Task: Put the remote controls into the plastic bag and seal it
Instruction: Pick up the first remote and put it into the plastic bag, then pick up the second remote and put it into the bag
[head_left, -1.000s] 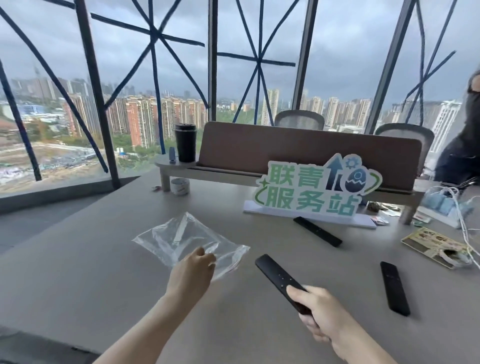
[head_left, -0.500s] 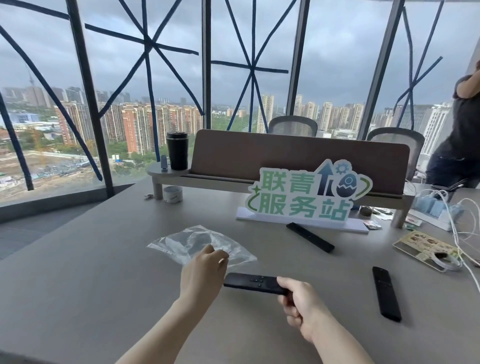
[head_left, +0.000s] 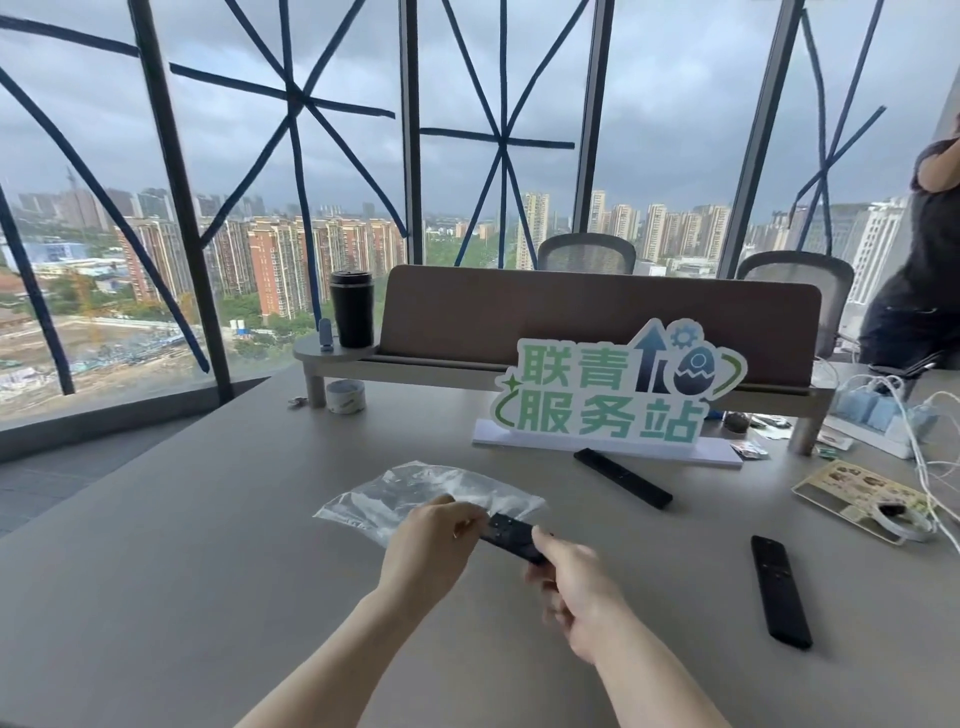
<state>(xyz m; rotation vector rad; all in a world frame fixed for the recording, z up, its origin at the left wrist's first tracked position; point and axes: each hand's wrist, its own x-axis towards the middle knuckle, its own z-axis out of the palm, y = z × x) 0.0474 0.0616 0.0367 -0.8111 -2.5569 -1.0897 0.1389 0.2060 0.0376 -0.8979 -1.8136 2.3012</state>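
Note:
A clear plastic bag (head_left: 415, 493) lies on the grey table (head_left: 208, 545). My left hand (head_left: 431, 545) pinches the bag's near edge. My right hand (head_left: 571, 587) grips the back end of a black remote control (head_left: 511, 535), whose front end sits at the bag's mouth behind my left fingers; I cannot tell how far in it is. A second black remote (head_left: 623, 478) lies in front of the sign. A third remote (head_left: 782, 590) rests on the table to the right.
A green and white sign (head_left: 613, 395) stands on a white base at centre back. Behind it is a brown divider on a shelf with a black tumbler (head_left: 352, 309). A tape roll (head_left: 345, 396), a leaflet and cables sit around. A person (head_left: 924, 270) stands far right.
My right hand has swung the remote from pointing away to lying sideways and pushed its front end to the bag's mouth. My left hand has kept hold of the bag's edge.

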